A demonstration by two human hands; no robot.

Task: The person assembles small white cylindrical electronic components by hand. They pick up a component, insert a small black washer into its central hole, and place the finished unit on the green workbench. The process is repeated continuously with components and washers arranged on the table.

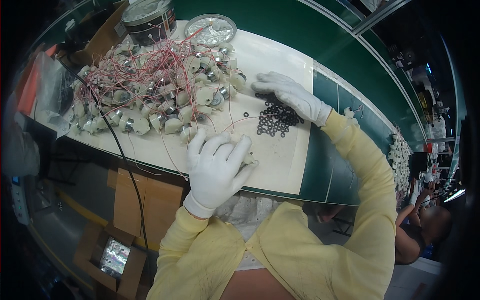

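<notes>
Both my hands wear white gloves. My left hand (217, 165) is curled over the near edge of the white work sheet. Its fingers grip a small cream-coloured motor (248, 159), mostly hidden beneath them; a bit of it shows by the thumb. My right hand (290, 95) lies with its fingers stretched out along the far side of a pile of black rubber rings (277, 120), touching or just above them. One loose ring (246, 114) sits left of the pile. A big heap of cream and silver motors (170, 95) with tangled red and white wires fills the left half.
Behind the heap stand a metal tin (148, 22) and a round silver lid (211, 30). A black cable (120, 135) hangs across the table's left side. Open cardboard boxes (132, 250) stand on the floor. At far right a person (422, 232) sits near more motors (398, 160).
</notes>
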